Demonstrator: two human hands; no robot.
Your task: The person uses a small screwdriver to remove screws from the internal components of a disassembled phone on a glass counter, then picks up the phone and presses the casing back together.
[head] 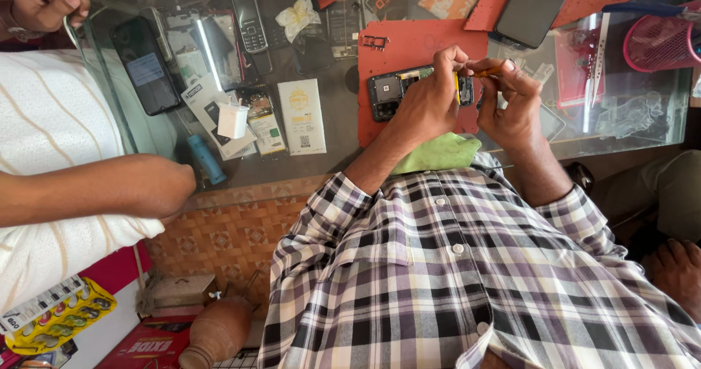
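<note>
An opened black phone [391, 90] with its back cover off lies on a red work mat [409, 44] on the glass counter. My left hand [427, 99] rests on the phone's right half and holds it in place, covering most of that side. My right hand [511, 100] sits just to the right, pinching a small orange-handled tool [488, 72] whose tip points at the phone's edge. A thin yellow piece [458, 88] shows between my two hands. A green cloth [438, 154] lies under my left wrist at the counter's edge.
The glass counter [328, 157] carries several phones, a keypad phone [248, 18], small boxes, a white charger [232, 121] and a blue tool handle [207, 159]. A pink mesh basket [661, 44] stands at the far right. Another person's forearm [109, 186] and hand [40, 4] with a white cable are at the left.
</note>
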